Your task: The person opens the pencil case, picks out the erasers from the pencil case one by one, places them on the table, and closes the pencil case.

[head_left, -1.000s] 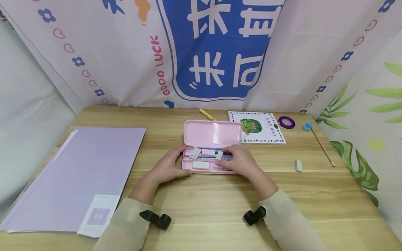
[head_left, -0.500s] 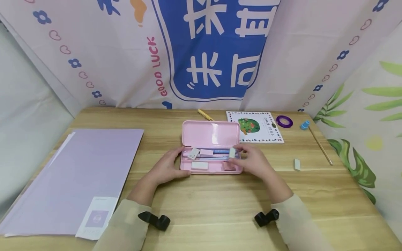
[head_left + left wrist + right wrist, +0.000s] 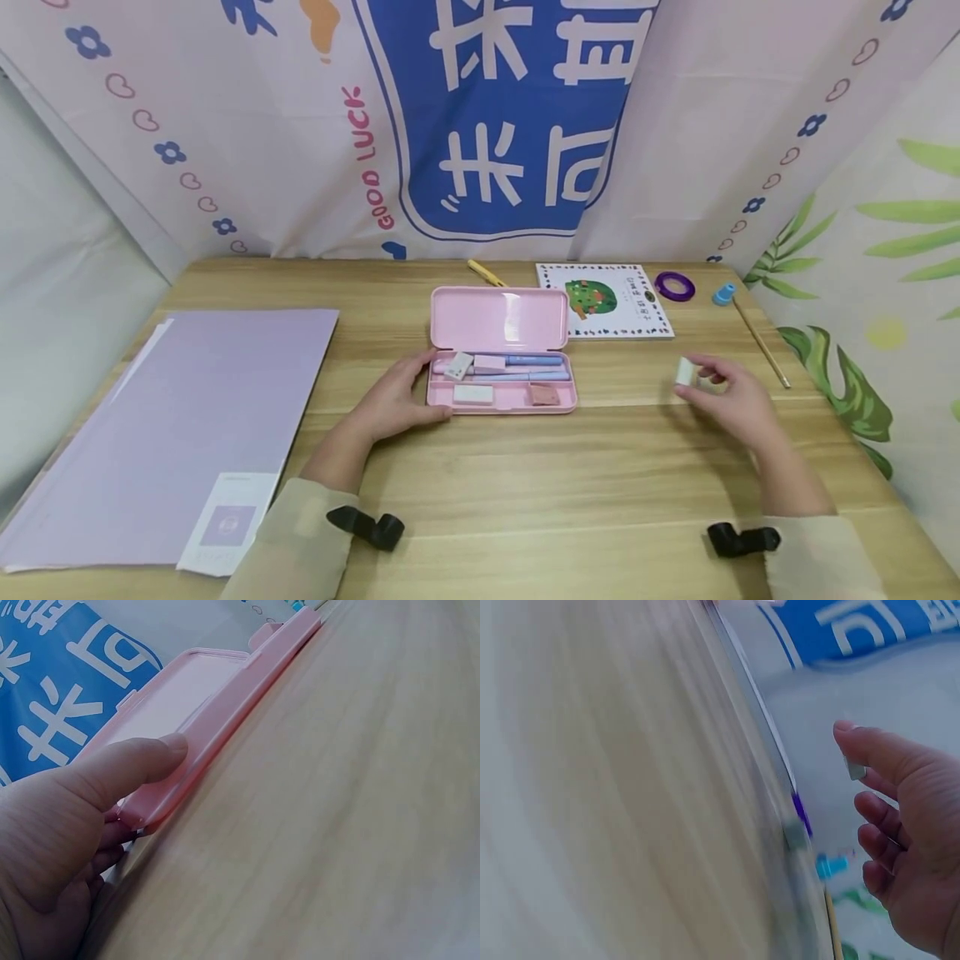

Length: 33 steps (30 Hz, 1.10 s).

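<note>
A pink pencil case (image 3: pixel 498 318) lies with its lid raised in the middle of the table. My left hand (image 3: pixel 393 402) grips its left end, with the thumb (image 3: pixel 161 754) against the front wall. Inside, a patterned eraser (image 3: pixel 458 367) and a pale pink eraser (image 3: pixel 490 364) lie on blue pens (image 3: pixel 536 361). The front compartment holds a white eraser (image 3: pixel 473 395) and a reddish eraser (image 3: pixel 543 395). To the right, my right hand (image 3: pixel 742 410) pinches a pale green eraser (image 3: pixel 684 372) above the table. Another greenish eraser (image 3: pixel 795 834), blurred, rests on the table below; the hand hides it in the head view.
Lilac folders (image 3: pixel 225 392) with a white card (image 3: pixel 228 521) cover the left side. Behind the case lie a yellow pen (image 3: pixel 486 273) and a picture booklet (image 3: pixel 618 302). A purple tape roll (image 3: pixel 660 292), a blue cone-shaped piece (image 3: pixel 723 294) and a pencil (image 3: pixel 761 343) lie at the right.
My right hand has lifted the pale green eraser out of the pencil case and carried it to the right, uncovering the reddish eraser. The left hand has stayed on the case.
</note>
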### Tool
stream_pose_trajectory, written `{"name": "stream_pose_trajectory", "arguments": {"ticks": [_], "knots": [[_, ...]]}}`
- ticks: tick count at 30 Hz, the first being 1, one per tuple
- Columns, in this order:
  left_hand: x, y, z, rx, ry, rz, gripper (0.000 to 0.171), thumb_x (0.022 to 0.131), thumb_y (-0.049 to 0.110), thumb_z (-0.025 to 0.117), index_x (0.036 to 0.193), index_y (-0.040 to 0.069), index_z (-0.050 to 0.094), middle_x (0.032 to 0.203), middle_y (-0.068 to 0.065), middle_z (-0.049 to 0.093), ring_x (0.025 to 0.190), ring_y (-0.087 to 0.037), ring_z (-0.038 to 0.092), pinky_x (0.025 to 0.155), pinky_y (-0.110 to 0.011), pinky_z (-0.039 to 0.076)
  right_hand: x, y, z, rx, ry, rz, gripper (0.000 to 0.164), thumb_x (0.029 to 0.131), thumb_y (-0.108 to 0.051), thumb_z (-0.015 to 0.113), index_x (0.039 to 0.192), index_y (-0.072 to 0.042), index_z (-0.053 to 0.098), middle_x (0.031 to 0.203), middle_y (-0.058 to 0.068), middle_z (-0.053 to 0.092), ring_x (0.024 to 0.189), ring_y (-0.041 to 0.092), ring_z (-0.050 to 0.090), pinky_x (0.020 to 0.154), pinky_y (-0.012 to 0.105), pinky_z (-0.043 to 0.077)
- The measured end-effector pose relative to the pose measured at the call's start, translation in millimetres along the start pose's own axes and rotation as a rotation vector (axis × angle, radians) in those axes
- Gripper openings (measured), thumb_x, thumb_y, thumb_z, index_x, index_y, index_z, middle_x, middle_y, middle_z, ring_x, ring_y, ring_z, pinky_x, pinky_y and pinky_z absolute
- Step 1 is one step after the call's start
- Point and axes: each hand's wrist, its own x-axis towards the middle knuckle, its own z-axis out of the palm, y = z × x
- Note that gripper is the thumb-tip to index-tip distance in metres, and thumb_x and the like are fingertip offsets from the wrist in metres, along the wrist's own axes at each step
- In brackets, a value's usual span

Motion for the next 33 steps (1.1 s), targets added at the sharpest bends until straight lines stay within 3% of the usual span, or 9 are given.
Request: {"name": "stream_pose_trajectory", "arguments": {"ticks": [8, 14, 19, 25, 30, 33], "knots": [[-0.6, -0.8, -1.9, 0.004, 0.000, 0.001, 0.101, 0.075, 0.045, 0.081, 0.154, 0.011, 0.029, 0.159, -0.019, 0.030, 0.147, -0.039, 0.026, 0.119, -0.057, 0.026, -5, 55, -27, -0.088, -0.054, 0.020, 0.060, 0.090, -0.030, 0.071, 0.136, 0.003, 0.052, 0.116, 0.026, 0.058, 0.098, 0.024, 0.051, 0.071, 0.022, 0.042], [-0.9, -1.4, -2.9, 0.009, 0.004, 0.005, 0.102, 0.075, 0.047, 0.081, 0.154, 0.009, 0.029, 0.158, -0.020, 0.030, 0.147, -0.040, 0.027, 0.119, -0.057, 0.026, 1, 66, -30, -0.125, -0.176, 0.038, 0.064, 0.092, -0.034, 0.068, 0.138, 0.006, 0.049, 0.119, 0.030, 0.057, 0.098, 0.028, 0.052, 0.076, 0.033, 0.043], [-0.9, -1.5, -3.1, 0.014, 0.004, 0.008, 0.102, 0.075, 0.047, 0.080, 0.154, 0.009, 0.029, 0.158, -0.020, 0.030, 0.146, -0.040, 0.028, 0.119, -0.057, 0.026, 1, 66, -32, -0.118, -0.207, 0.048, 0.070, 0.092, -0.035, 0.068, 0.141, 0.008, 0.043, 0.122, 0.031, 0.054, 0.101, 0.032, 0.051, 0.077, 0.034, 0.042], [-1.0, -0.6, -2.5, -0.005, 0.002, 0.010, 0.101, 0.075, 0.047, 0.081, 0.154, 0.010, 0.030, 0.158, -0.020, 0.031, 0.147, -0.039, 0.028, 0.119, -0.056, 0.026, 2, 36, -21, -0.061, -0.148, 0.054, 0.072, 0.094, -0.040, 0.064, 0.145, 0.005, 0.040, 0.128, 0.033, 0.052, 0.111, 0.040, 0.051, 0.086, 0.047, 0.047], [-1.1, -0.9, -1.8, -0.007, -0.001, 0.003, 0.101, 0.075, 0.047, 0.081, 0.154, 0.011, 0.030, 0.158, -0.019, 0.031, 0.147, -0.039, 0.027, 0.119, -0.057, 0.026, 13, -14, 8, -0.002, -0.127, -0.032, 0.063, 0.093, -0.038, 0.065, 0.142, -0.002, 0.048, 0.129, 0.028, 0.055, 0.114, 0.039, 0.051, 0.089, 0.054, 0.047], [-1.2, -0.6, -0.9, -0.005, -0.004, 0.000, 0.100, 0.075, 0.046, 0.081, 0.154, 0.011, 0.030, 0.158, -0.019, 0.030, 0.147, -0.040, 0.027, 0.119, -0.057, 0.025, 20, -43, 30, 0.020, -0.156, -0.081, 0.059, 0.092, -0.037, 0.067, 0.139, -0.006, 0.051, 0.129, 0.023, 0.057, 0.115, 0.038, 0.052, 0.093, 0.055, 0.048]]}}
